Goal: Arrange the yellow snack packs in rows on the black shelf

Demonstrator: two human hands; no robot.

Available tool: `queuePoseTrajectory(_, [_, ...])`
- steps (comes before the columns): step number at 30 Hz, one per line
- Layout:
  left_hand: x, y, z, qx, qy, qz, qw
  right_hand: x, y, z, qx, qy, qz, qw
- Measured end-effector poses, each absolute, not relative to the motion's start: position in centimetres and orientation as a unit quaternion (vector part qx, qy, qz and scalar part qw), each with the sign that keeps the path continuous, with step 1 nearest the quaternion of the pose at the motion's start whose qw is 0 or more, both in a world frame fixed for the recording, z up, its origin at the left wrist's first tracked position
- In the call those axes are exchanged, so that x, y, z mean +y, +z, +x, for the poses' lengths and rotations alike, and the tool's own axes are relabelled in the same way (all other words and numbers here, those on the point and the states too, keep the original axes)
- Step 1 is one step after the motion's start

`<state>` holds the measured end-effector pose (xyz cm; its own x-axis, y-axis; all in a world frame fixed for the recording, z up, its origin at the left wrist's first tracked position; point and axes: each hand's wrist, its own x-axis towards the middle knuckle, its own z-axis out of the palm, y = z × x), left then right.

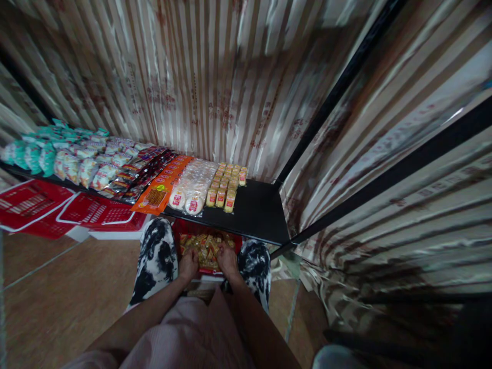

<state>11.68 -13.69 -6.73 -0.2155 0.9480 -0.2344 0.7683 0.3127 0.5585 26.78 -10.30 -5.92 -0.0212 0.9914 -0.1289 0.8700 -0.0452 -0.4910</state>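
Between my knees is a red basket [210, 270] filled with small yellow-brown wrapped snacks [208, 247]. My left hand [188, 264] reaches in at its left side, fingers curled down among the packets. On the right side, my right hand [227, 259] is also closed in the pile, its thumb and fingers drawn together. The fingertips of both hands are too small and dark to show exactly what they grip. Just above the basket, small yellow packaged cakes [221, 197] stand in neat rows on the black shelf [257, 210].
Left of the cakes lie round white wrapped pastries [193, 204], an orange snack bag [157, 192], dark packets [132, 179] and green-white bags [46, 159]. Red baskets [111, 212] stand on the tiled floor. Black posts [326, 110] and a striped curtain [215, 87] bound the shelf.
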Motion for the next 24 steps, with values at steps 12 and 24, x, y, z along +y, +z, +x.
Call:
queuePoseTrajectory(12, [-12.6,-7.1,10.6,0.696,0.455,0.323,0.452,-10.4,-7.1,26.6,-0.723,0.221,-0.647,0.096])
queuePoseTrajectory(24, [-11.2,-5.3,10.3,0.577,0.529,0.222,0.581,-9.8,-7.9,27.0,-0.744,0.189,-0.567,0.299])
